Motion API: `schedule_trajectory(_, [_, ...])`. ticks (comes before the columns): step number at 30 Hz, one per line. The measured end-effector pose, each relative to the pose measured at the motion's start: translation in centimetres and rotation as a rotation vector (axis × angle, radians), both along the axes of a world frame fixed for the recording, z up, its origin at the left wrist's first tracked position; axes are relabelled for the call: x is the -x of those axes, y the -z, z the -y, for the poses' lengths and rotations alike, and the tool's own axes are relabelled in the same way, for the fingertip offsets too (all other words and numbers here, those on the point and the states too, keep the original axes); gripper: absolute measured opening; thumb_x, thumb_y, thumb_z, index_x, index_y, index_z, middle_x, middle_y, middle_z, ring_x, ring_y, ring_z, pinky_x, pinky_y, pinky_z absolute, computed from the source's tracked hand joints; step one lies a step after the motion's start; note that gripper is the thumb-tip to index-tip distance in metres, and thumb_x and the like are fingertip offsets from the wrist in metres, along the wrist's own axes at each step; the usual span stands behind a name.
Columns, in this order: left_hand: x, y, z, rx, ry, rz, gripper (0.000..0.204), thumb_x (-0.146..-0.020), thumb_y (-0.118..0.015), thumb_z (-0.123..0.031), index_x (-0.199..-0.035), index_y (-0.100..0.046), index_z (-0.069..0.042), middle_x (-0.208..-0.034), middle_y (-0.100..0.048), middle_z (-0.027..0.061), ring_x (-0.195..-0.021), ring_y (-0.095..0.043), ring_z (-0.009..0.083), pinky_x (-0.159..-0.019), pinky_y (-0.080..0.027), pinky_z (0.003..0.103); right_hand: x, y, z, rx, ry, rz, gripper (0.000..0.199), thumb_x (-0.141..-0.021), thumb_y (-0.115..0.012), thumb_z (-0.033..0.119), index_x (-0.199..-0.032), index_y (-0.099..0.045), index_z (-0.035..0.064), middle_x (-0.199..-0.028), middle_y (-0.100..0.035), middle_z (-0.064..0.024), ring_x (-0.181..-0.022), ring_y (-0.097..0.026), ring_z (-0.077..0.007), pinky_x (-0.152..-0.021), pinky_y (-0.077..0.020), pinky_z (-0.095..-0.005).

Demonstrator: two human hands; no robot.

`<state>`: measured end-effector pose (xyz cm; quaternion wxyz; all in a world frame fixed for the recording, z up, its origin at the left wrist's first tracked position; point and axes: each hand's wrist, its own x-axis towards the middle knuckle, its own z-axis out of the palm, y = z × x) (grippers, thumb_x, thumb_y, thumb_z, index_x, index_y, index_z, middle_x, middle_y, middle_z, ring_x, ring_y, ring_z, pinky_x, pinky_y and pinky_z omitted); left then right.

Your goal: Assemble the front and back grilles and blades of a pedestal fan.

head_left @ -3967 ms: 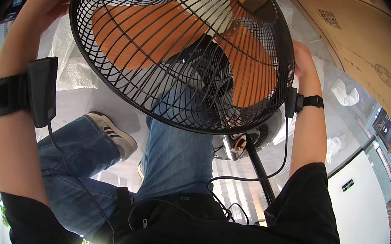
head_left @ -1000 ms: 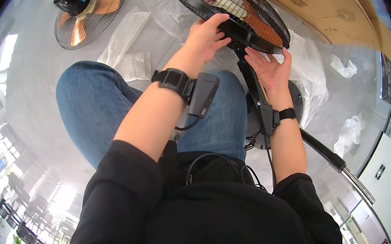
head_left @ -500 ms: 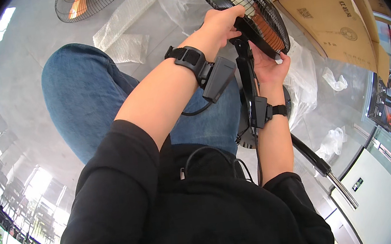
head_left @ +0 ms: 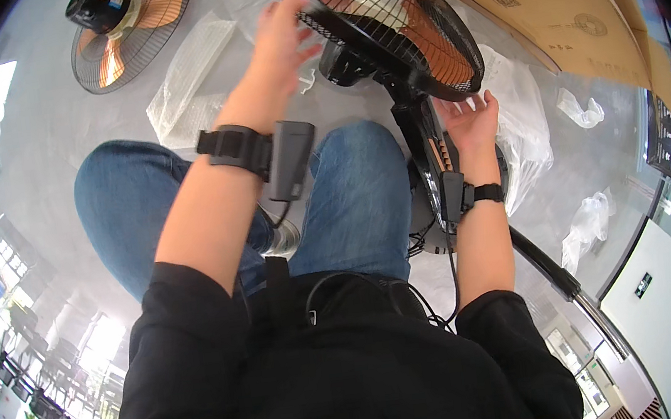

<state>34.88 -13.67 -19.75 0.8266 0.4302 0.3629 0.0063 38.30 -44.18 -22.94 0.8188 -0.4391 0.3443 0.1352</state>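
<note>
A black standing fan (head_left: pixel 389 31) with a wire guard and orange-brown blades is in front of me, its head tilted. My left hand (head_left: pixel 282 44) has its fingers spread beside the left rim of the guard; the fingertips come close to or touch it. Palm up, my right hand (head_left: pixel 471 121) lies just under the guard's lower right rim with fingers apart, and contact there is hard to make out. Below the head, the fan's black neck (head_left: pixel 419 136) comes down between my right forearm and my knee.
A second fan head (head_left: pixel 134 33) with orange blades lies on the floor at the far left, near bubble wrap (head_left: pixel 190 85). An opened cardboard box (head_left: pixel 562 10) stands far right. Clear plastic bags (head_left: pixel 521 120) lie right of the fan. A black-and-chrome pole (head_left: pixel 567 286) extends behind my right arm.
My left hand has come off the fan's middle and moved left to its left rim, fingers now spread. The fan head has turned and shifted left. My right hand's fingers have loosened from the rim.
</note>
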Motion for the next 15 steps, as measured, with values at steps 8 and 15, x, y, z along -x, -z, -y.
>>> schedule_trajectory(8, [-6.4,-0.3,-7.8,-0.312,0.31,-0.316,0.051,-0.092,-0.05,-0.043,-0.129,-0.05,-0.009,-0.119,-0.058,0.0134,-0.107,-0.057,0.024,-0.094,-0.047,0.038,-5.8,3.2,3.6,0.171,-0.036,-0.001,0.047,-0.094,-0.047,0.03,-0.131,-0.036,0.0038,-0.132,-0.043,-0.0157,-0.116,-0.047,-0.03,-0.101,-0.0392,-0.0492])
schedule_trajectory(15, [-10.2,-5.1,-15.7,-0.742,0.923,-0.505,0.055,-0.091,-0.05,-0.048,-0.131,-0.054,-0.01,-0.119,-0.061,0.0145,-0.105,-0.061,0.0222,-0.087,-0.051,0.032,-5.4,4.7,2.8,-0.052,-0.033,-0.061,0.044,-0.101,-0.029,0.03,-0.118,-0.054,-0.0021,-0.125,-0.058,-0.0161,-0.118,-0.053,-0.0287,-0.101,-0.0402,-0.0444])
